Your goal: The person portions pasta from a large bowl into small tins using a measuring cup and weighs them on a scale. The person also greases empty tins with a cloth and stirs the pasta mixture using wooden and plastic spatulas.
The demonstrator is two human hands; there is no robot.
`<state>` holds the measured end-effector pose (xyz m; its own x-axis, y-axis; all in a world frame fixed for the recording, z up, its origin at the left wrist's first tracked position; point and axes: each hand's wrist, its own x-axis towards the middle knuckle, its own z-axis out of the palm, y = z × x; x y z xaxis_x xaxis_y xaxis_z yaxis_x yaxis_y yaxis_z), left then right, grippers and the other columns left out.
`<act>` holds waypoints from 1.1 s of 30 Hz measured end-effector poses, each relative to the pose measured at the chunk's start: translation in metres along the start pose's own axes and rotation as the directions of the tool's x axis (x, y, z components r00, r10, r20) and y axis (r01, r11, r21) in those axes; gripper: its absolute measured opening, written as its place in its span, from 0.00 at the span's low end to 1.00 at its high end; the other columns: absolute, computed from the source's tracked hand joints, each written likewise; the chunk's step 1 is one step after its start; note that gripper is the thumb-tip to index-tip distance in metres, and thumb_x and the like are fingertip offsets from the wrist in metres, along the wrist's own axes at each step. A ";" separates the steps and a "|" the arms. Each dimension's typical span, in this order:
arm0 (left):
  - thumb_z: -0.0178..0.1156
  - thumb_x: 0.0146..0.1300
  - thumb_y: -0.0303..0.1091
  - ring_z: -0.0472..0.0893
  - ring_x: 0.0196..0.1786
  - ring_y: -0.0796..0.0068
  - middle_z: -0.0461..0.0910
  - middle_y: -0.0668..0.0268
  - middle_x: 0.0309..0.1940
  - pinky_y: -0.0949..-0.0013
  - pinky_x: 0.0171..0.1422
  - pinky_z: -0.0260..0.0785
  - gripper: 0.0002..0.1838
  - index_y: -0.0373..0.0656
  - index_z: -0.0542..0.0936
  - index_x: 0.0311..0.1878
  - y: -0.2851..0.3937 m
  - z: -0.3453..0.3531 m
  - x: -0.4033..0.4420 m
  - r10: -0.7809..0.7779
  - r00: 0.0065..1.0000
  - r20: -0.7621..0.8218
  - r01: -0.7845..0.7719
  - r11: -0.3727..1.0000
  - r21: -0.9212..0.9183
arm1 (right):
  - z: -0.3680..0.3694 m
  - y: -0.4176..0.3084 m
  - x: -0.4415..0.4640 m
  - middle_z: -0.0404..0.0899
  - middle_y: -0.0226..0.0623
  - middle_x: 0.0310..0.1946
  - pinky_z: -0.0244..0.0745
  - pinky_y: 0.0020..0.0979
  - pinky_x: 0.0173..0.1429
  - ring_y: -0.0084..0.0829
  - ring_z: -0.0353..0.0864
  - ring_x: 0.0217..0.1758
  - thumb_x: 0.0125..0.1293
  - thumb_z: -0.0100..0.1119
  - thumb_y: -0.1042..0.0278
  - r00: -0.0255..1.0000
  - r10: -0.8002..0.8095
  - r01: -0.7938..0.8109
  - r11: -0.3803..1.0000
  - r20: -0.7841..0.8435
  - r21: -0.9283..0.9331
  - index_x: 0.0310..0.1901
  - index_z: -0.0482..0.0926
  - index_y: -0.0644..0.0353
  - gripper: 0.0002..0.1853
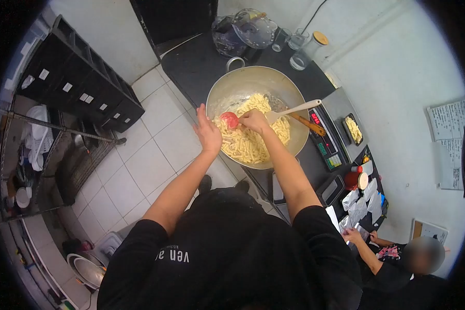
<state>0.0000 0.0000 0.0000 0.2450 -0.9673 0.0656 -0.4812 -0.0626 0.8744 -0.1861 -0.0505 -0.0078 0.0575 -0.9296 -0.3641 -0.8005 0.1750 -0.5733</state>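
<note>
**one tray filled, most of the pasta in the pot**

one black tray (348, 133) beyond the scale (329, 155) already holds pasta, while the bulk of the pasta (248, 149) sits in our big metal pot (261, 77) on the worktop (188, 67), so we judge the portioning to be at an early stage, with plenty left. two more dark trays (331, 190) lie near our right arm; we can make out no pasta in them.

our right hand (255, 123) has its fingers closed around the red scoop (229, 120), which is down in the pasta inside the pot. our left hand (208, 135) is spread, fingers released, against the pot's near-left rim. a pale spatula (297, 108) and a wooden spoon (310, 124) lean across the opposite rim.

at the worktop's far end stand drinking glasses (280, 40) and a glass jar (306, 54) with a wooden lid.
</note>
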 end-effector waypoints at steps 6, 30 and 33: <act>0.37 0.70 0.27 0.53 0.76 0.55 0.59 0.56 0.72 0.36 0.74 0.36 0.26 0.46 0.54 0.72 -0.005 0.004 -0.001 0.023 0.999 -0.040 -0.022 1.000 0.013 | -0.011 0.014 -0.015 0.84 0.34 0.21 0.74 0.26 0.31 0.23 0.80 0.24 0.50 0.62 0.65 0.997 0.024 -0.048 0.932 0.070 0.358 0.33 0.87 0.63 0.12; 0.39 0.70 0.26 0.78 0.54 0.45 0.74 0.46 0.57 0.53 0.57 0.69 0.23 0.43 0.61 0.68 0.004 0.003 -0.004 0.236 0.961 -0.143 -0.223 0.970 0.097 | -0.266 0.135 -0.231 0.81 0.26 0.26 0.51 0.17 0.21 0.12 0.58 0.17 0.61 0.61 0.63 0.834 0.345 0.055 0.725 -0.430 0.687 0.42 0.84 0.62 0.12; 0.38 0.71 0.26 0.76 0.57 0.46 0.73 0.46 0.59 0.54 0.60 0.67 0.23 0.42 0.59 0.69 0.003 0.004 -0.002 0.203 0.973 -0.108 -0.194 0.977 0.093 | -0.298 0.194 -0.239 0.83 0.30 0.27 0.63 0.23 0.30 0.21 0.69 0.25 0.60 0.59 0.62 0.733 0.381 -0.031 0.847 -0.564 0.531 0.42 0.85 0.61 0.14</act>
<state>-0.0051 0.0012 0.0008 0.2314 -0.9275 0.2935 -0.5956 0.1035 0.7966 -0.5328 0.1088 0.1873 -0.5989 -0.7976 -0.0713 -0.3626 0.3495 -0.8639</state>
